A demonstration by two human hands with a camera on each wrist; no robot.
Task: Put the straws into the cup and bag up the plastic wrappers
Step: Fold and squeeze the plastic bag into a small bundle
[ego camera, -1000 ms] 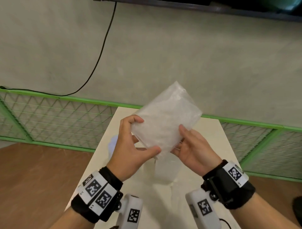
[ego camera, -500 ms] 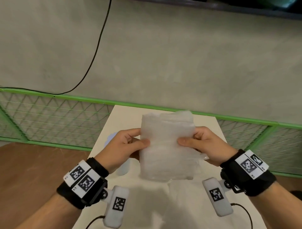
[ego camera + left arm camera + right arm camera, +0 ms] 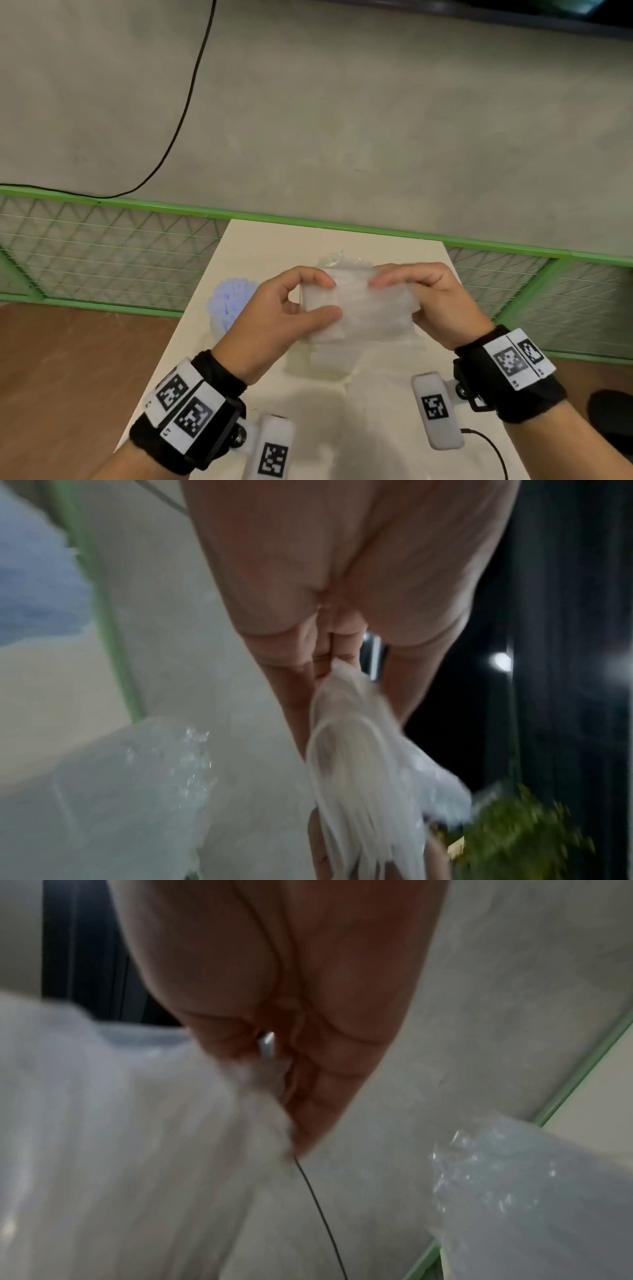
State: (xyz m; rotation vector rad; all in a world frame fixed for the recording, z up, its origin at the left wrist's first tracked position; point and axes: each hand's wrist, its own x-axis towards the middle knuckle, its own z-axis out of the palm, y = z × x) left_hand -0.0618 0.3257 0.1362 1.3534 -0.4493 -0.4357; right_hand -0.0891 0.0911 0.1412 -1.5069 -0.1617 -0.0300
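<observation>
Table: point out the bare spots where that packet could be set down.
Bare strip of the table at the far edge along the green fence, and the near patch between the wrists. Crowded: centre, under the packet, plastic lies; blue straws stand left.

Even, soft indoor light; sharp head view, smeared wrist views.
Faint shadows under the hands on the table. Straight lines bowed toward the edges of the wide head view. Heavy motion blur and dimness in both wrist views, small glints on crinkled plastic, one bright lamp spot against darkness.
</observation>
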